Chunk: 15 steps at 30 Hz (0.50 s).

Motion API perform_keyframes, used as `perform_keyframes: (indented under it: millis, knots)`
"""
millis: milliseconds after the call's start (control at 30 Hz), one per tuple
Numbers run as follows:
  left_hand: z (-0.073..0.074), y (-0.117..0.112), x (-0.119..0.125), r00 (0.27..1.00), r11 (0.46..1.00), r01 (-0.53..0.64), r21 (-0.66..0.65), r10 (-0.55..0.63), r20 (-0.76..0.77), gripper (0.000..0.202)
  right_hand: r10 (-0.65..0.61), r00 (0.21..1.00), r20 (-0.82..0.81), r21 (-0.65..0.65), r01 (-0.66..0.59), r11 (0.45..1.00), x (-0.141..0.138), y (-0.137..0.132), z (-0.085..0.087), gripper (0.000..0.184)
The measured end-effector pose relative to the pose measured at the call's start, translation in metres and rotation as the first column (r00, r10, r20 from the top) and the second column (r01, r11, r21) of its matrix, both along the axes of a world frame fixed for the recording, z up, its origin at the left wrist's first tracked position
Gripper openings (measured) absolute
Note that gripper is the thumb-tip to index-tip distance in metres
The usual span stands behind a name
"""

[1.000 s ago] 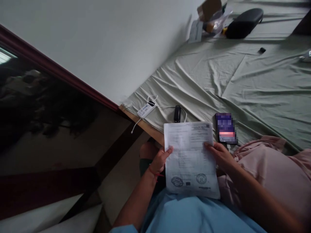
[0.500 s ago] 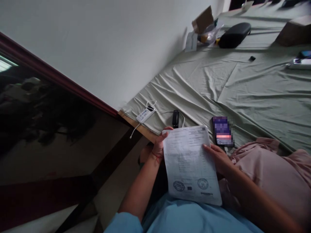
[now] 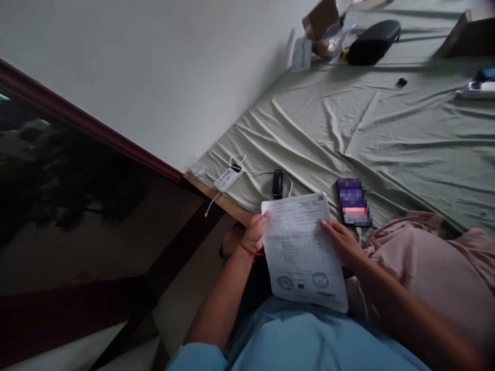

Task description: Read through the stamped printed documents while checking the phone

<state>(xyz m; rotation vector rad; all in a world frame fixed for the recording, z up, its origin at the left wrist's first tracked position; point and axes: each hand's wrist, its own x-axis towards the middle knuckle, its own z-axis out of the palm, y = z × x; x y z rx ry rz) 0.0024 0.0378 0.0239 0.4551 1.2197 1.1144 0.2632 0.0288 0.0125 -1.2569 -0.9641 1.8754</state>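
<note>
A printed paper sheet point(image 3: 303, 252) with two round stamps near its bottom edge rests over my lap. My left hand point(image 3: 256, 233) grips its upper left edge, thumb on the front. My right hand point(image 3: 342, 239) holds the right edge, fingers curled on the page. A lit phone point(image 3: 352, 202) lies on the bed just beyond the sheet's top right corner.
The green bedsheet point(image 3: 386, 139) carries a white power bank with cable point(image 3: 228, 178), a small black device point(image 3: 277, 183), a black case point(image 3: 373, 42), cardboard and bags at the far wall, and a box at the right. A pink cloth point(image 3: 433, 268) lies at my right.
My left hand slid up the sheet's left edge from mid-height toward the top corner. The sheet tilted slightly; the view shifted a little.
</note>
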Motion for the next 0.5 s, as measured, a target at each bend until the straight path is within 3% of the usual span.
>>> perform_keyframes:
  millis: [233,400,500]
  knots:
    - [-0.004,0.006,0.003,1.000,0.999,-0.018,-0.040,0.019,0.016,0.044,0.063,0.992,0.113,0.060,-0.070,0.996,0.009,0.005,-0.013,0.067]
    - [-0.013,0.019,0.001,0.967,0.994,-0.065,0.089,0.084,-0.240,0.047,0.028,0.972,0.234,0.102,-0.053,0.993,0.008,0.010,-0.019,0.056]
    - [-0.020,0.030,-0.002,0.931,0.995,-0.051,0.080,0.076,-0.358,0.038,0.024,0.960,0.278,0.091,-0.052,0.994,0.004,0.014,-0.018,0.052]
